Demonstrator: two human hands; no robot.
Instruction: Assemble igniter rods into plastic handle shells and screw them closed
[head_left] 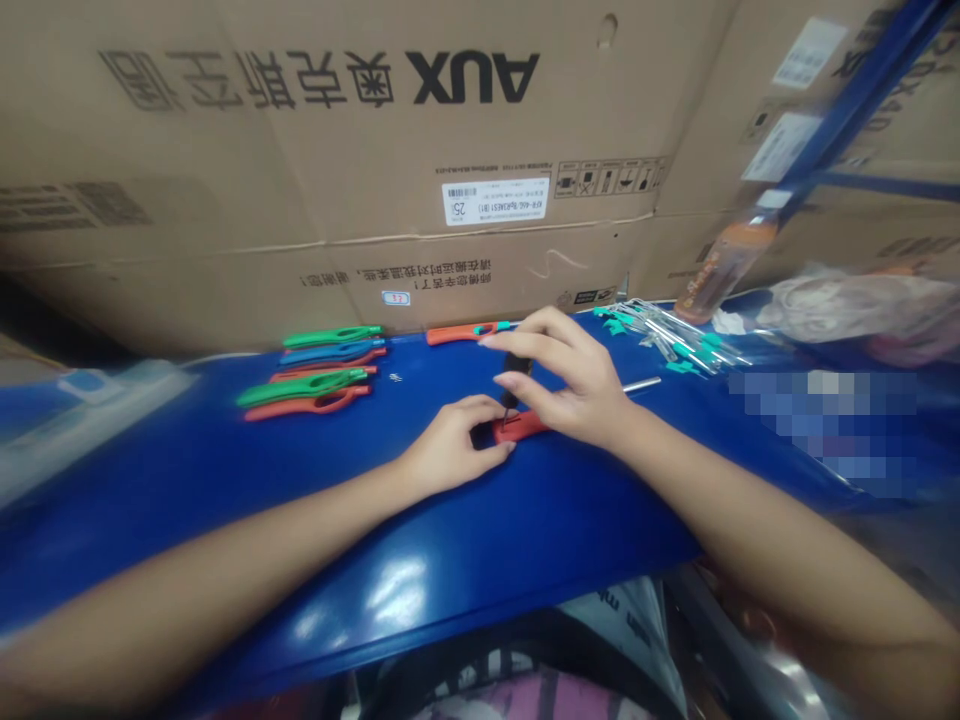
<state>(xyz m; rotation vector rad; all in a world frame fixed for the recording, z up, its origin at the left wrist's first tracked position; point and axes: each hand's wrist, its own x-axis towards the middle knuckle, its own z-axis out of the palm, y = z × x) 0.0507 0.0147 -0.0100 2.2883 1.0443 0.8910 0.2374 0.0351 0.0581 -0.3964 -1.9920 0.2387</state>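
My right hand (566,375) grips a black-handled screwdriver (516,378), held upright with its tip down on a red lighter handle (525,427). Pinched around the near end of that handle are the fingers of my left hand (461,445). A metal tube (643,384) sticks out to the right from behind my right hand. Just beyond the hands lies an orange lighter handle (450,334) with a teal part on it. To the left, several green, blue and red lighter handles (307,388) lie in a loose row.
Metal rods with teal parts (675,335) are heaped at the right. Behind them leans a drink bottle (724,265), beside a crumpled plastic bag (832,305). Small metal bits (395,378) lie on the blue tabletop (360,560). A large cardboard box (285,180) walls off the back.
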